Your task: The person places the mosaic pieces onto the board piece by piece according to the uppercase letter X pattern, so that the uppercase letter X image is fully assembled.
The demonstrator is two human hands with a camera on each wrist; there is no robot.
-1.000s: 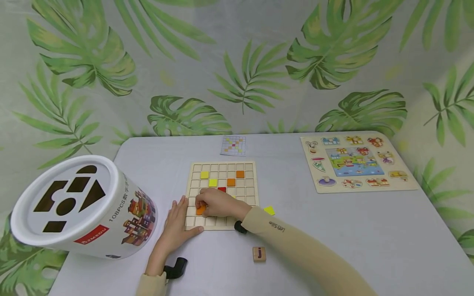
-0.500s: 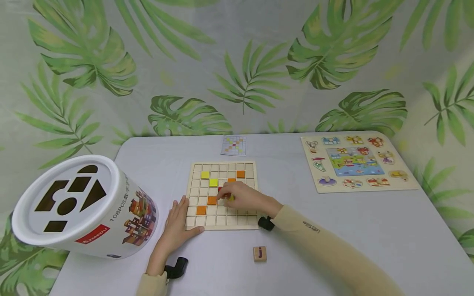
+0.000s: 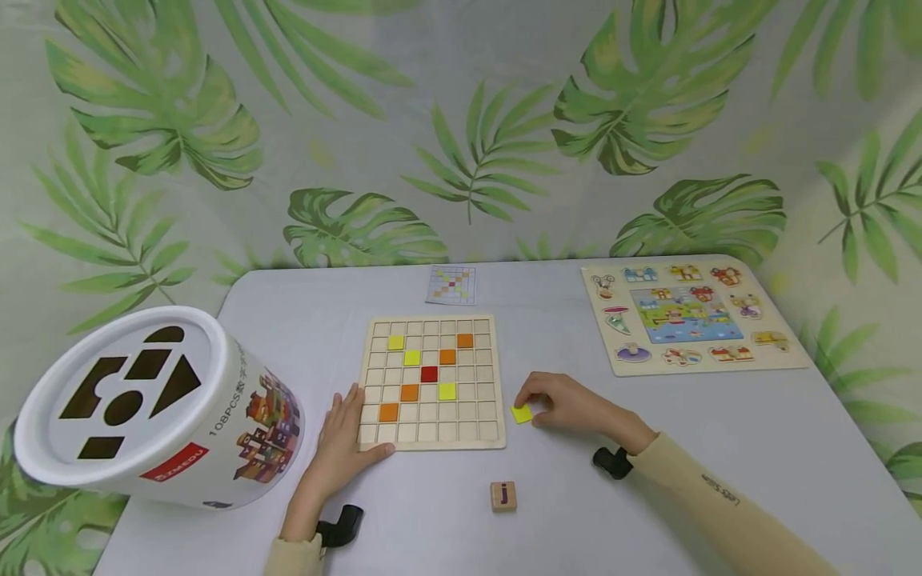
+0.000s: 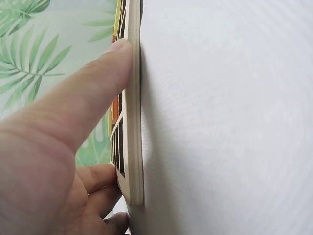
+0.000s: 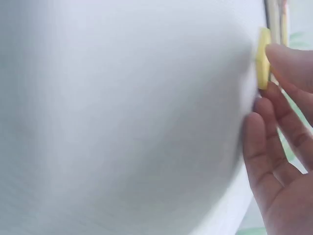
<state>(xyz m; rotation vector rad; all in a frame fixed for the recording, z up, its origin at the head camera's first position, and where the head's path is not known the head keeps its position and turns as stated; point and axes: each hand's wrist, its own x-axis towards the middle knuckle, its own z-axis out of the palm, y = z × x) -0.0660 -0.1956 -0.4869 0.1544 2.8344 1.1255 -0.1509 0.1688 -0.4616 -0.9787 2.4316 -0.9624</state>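
The square wooden grid board (image 3: 468, 433) lies on the table, with a red tile (image 3: 429, 374) near its middle and several orange and yellow tiles in diagonal lines around it. My left hand (image 3: 342, 440) steadies the board's near left corner, its thumb (image 4: 105, 73) along the front edge and its other fingers straight at the left side. Right of the board, my right hand (image 3: 569, 406) pinches a loose yellow tile (image 3: 522, 414) at the table surface. In the right wrist view the thumb (image 5: 291, 61) lies against that tile, with fingertips at its lower edge.
A pattern card (image 3: 451, 286) lies behind the board. A wooden block with a letter j (image 3: 503, 497) sits in front. The big white bucket (image 3: 238, 432) stands at left, close to the left forearm. A picture puzzle board (image 3: 619, 358) lies at back right.
My right hand lets go of an orange tile at the board's lower left, then moves right, off the board, to the loose yellow tile. The left hand stays in place.
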